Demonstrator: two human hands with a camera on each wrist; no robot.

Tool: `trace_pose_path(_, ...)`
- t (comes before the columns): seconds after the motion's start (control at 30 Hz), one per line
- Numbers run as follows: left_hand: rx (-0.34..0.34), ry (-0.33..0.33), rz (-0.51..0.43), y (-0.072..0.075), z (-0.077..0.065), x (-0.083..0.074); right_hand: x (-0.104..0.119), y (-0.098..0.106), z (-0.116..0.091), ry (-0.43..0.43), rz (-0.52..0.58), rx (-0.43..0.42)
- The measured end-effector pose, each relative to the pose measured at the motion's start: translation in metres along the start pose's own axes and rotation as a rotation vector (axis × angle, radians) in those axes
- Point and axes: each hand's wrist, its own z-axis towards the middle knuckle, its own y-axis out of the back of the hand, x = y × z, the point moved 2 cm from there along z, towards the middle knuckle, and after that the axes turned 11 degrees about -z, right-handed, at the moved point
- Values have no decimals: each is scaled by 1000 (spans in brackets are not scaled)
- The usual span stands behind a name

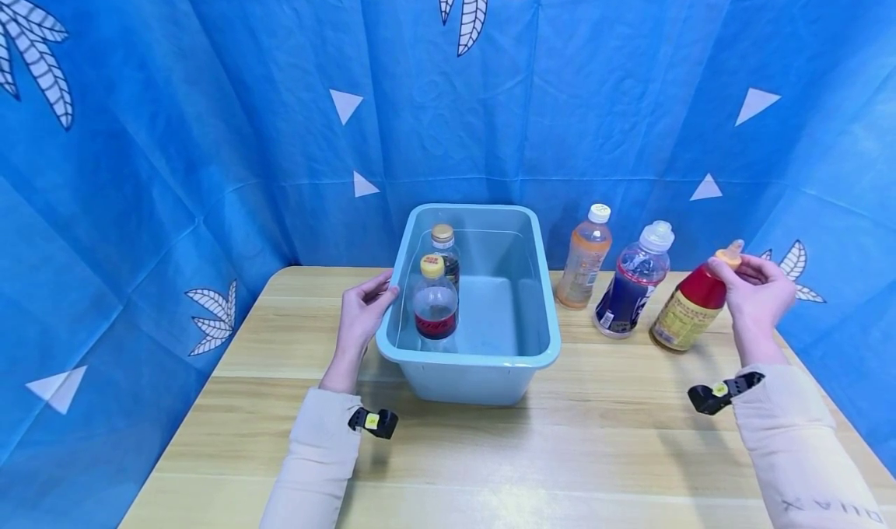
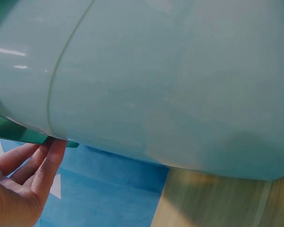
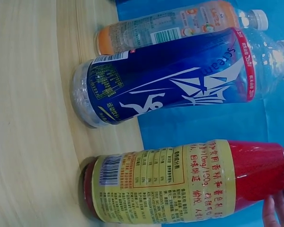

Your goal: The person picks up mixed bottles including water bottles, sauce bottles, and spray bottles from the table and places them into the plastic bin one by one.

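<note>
Your pale sleeves (image 1: 318, 451) lay nearest. Your left hand (image 1: 360, 313) pinched a light-blue tub (image 1: 465, 381) at its left rim; two bottles (image 1: 435, 323) stood inside, leaving room rightward. Beyond stood an orange-tinted bottle (image 1: 585, 264), a blue-labelled bottle (image 1: 630, 289), then a glossy red-necked, yellow-labelled bottle (image 1: 684, 317), its top pinched by your right hand (image 1: 759, 296), near the right edge of the wooden table (image 1: 595, 451).

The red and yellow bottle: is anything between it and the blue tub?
Yes: the blue-labelled bottle, then the orange bottle, stand between the red and yellow bottle, held near its top by the right hand, and the blue tub. Nothing visible blocks the space above them.
</note>
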Motion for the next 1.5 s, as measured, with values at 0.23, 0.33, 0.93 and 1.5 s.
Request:
trace_pose_path(0.23,1,12,9,1,-1,-1,3,5,-9,-15,-19,27)
trace_pose_path(0.33,3,8,9,1,-2,-2,5,7,-14,-3,-25,44)
trace_pose_path(0.93,4,5,3,0,-1,-2,23,13,-56,119,-31,131)
trace_pose_path(1.5,3,17,6,0,-2,-2,47,12,-89,324,-163,263)
